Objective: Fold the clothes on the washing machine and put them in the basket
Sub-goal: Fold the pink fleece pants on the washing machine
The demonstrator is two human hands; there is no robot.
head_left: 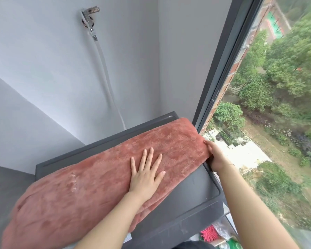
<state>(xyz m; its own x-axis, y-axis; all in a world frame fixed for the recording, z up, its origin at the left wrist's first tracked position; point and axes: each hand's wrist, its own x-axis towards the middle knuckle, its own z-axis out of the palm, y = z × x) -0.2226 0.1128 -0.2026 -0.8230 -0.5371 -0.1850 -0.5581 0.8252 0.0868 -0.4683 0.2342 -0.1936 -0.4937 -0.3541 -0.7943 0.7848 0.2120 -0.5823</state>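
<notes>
A long, folded rust-pink fleece towel (101, 177) is lying diagonally across the dark grey top of the washing machine (196, 191), running from the near left corner, where it is spilling over the edge, to the far right corner beside the window (241, 72). The left hand (145, 172) is resting palm down on the middle of the towel, fingers straight and spread apart, pressing the cloth flat, with its forearm reaching in from the bottom edge of the view. The right hand (215, 155) is sitting at the towel's right end, at the right edge of the machine top, with its fingers curling around the end of the cloth and gripping it; the fingertips are tucked out of sight under the fabric. The right forearm is stretching in from the lower right corner. Faint pale embroidery is showing on the towel's left half, too small to read. The towel's near left end is blurring and is cut off by the frame's bottom edge. A metal tap (89, 15) with a white hose (106, 74) is hanging on the grey wall behind the machine. Below the machine's near right corner, a pink bristly object (209, 233) and some plastic packaging are partly showing, hard to make out.
</notes>
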